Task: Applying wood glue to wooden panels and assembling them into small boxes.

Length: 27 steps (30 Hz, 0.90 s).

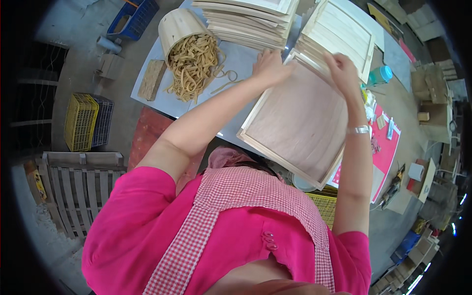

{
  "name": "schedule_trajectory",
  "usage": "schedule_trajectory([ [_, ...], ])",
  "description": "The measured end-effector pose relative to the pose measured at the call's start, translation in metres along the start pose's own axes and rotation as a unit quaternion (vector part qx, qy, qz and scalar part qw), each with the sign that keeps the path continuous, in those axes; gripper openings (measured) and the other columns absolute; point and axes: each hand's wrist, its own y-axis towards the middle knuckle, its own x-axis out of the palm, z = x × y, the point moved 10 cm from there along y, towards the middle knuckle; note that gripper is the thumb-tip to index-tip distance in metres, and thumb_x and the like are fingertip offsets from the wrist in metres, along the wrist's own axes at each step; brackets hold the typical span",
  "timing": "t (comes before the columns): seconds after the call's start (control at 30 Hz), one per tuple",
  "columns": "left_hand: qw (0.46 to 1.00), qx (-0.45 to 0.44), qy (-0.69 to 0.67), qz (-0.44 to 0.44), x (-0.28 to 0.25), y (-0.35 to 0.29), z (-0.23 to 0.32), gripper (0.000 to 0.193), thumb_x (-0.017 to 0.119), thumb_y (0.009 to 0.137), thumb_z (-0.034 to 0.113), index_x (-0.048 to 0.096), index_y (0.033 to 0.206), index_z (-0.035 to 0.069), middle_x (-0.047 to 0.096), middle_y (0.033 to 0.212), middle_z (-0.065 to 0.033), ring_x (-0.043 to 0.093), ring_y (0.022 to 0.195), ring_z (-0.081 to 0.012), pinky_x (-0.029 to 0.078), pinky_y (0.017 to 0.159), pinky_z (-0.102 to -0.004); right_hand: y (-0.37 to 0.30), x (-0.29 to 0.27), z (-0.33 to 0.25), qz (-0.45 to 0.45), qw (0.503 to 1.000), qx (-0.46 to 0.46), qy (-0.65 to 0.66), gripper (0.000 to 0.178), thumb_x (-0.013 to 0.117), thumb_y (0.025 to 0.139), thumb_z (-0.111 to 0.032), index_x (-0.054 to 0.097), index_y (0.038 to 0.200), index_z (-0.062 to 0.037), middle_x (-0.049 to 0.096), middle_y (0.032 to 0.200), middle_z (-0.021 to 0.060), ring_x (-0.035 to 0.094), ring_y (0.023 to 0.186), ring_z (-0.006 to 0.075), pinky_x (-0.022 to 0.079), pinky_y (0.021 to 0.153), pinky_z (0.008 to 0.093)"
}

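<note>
A shallow wooden tray [300, 120] with a thin raised rim lies tilted in front of me, its near corner jutting past the table edge. My left hand [273, 68] is at the tray's far left corner with its fingers curled. What those fingers hold, if anything, is hidden. Over the far right side of the tray is my right hand [342, 73], slightly blurred, with fingers bent together. Whatever may be in its pinch is too small to make out. To the left, tan rubber bands [192, 69] spill from a tipped pale tub [181, 28] onto the table.
Stacked wooden panels [248, 22] stand at the back, with another stack of framed panels [339, 34] to their right. A wooden block [152, 80] lies left of the bands. A turquoise-lidded container [381, 74] stands at right. Yellow crates [81, 122] are on the floor.
</note>
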Motion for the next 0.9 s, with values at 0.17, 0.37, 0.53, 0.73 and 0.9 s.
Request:
schedule_trajectory([
  [0.17, 0.965, -0.174, -0.117, -0.160, 0.032, -0.015, -0.021, 0.052, 0.048, 0.091, 0.041, 0.056, 0.109, -0.008, 0.056, 0.115, -0.0298, 0.052, 0.112, -0.0413, 0.042, 0.094, -0.0474, 0.027, 0.081, 0.003, -0.187, 0.976, 0.110, -0.008, 0.054, 0.066, 0.080, -0.048, 0.055, 0.055, -0.0016, 0.052, 0.053, 0.0081, 0.047, 0.051, 0.0201, 0.040, 0.055, 0.0372],
  [0.37, 0.973, -0.133, -0.116, -0.146, 0.029, -0.016, -0.018, 0.051, 0.046, 0.093, 0.037, 0.054, 0.107, -0.011, 0.057, 0.108, -0.0322, 0.055, 0.105, -0.0449, 0.044, 0.090, -0.0469, 0.023, 0.113, 0.028, -0.244, 0.955, 0.159, 0.055, 0.061, 0.067, 0.078, -0.053, 0.044, 0.047, -0.0059, 0.039, 0.050, 0.0003, 0.035, 0.049, 0.0142, 0.034, 0.050, 0.0369],
  [0.53, 0.975, -0.122, -0.129, -0.131, 0.021, -0.019, -0.013, 0.048, 0.048, 0.092, 0.034, 0.058, 0.100, -0.012, 0.059, 0.100, -0.0341, 0.057, 0.100, -0.0457, 0.046, 0.088, -0.0469, 0.039, 0.119, 0.018, -0.203, 0.978, -0.005, -0.050, 0.052, 0.065, 0.079, -0.052, 0.069, 0.076, -0.0003, 0.066, 0.076, 0.0168, 0.060, 0.069, 0.0279, 0.046, 0.067, 0.0406],
  [0.73, 0.970, -0.123, -0.151, -0.145, 0.041, -0.007, -0.023, 0.048, 0.050, 0.090, 0.038, 0.060, 0.105, -0.006, 0.063, 0.099, -0.0266, 0.061, 0.097, -0.0384, 0.048, 0.083, -0.0430, 0.018, 0.105, 0.020, -0.225, 0.949, 0.204, 0.083, 0.045, 0.061, 0.083, -0.042, 0.066, 0.110, -0.0061, 0.065, 0.107, 0.0206, 0.063, 0.087, 0.0240, 0.048, 0.081, 0.0352],
  [0.9, 0.927, -0.167, -0.274, -0.193, 0.034, -0.032, -0.036, 0.046, 0.049, 0.092, 0.041, 0.058, 0.116, 0.002, 0.064, 0.104, -0.0161, 0.059, 0.100, -0.0252, 0.046, 0.084, -0.0366, -0.043, 0.040, -0.075, 0.051, 0.978, -0.169, -0.110, 0.032, 0.066, 0.081, -0.026, 0.067, 0.102, -0.0024, 0.065, 0.098, 0.0199, 0.063, 0.090, 0.0342, 0.048, 0.079, 0.0410],
])
